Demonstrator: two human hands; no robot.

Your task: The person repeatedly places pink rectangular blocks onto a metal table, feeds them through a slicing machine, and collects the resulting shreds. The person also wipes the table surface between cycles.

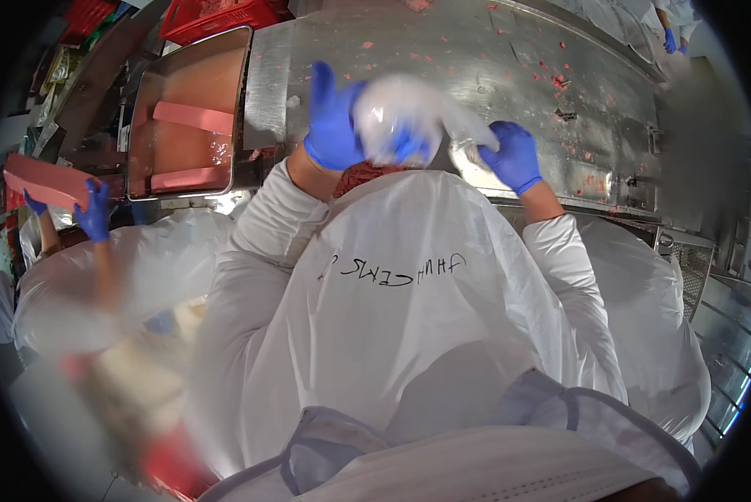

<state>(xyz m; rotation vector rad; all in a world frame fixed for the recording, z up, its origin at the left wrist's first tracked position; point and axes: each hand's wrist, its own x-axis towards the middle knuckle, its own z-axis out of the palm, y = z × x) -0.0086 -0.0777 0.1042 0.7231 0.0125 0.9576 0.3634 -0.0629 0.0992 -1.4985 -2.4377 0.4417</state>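
Observation:
A clear plastic bag [399,109], blurred by motion, hangs in the air between my hands above the near edge of the steel table. My left hand [333,125], in a blue glove, bears the bag's round, bulging end. Its thumb points up, and blue shows through the plastic where its fingers pass under the bag. The drawn-out end of the bag runs to the right into my blue-gloved right hand [513,157], whose fingers are closed on it. What the bag contains cannot be made out. Red minced meat [363,177] shows below the bag, partly hidden by my apron.
Meat scraps [561,82] lie scattered over the steel table [467,63]. At the left stands a metal tub [240,109] of pinkish liquid with pink blocks [193,117] in it. A co-worker's gloved hands [93,211] hold a long pink block. Behind is a red crate [199,29].

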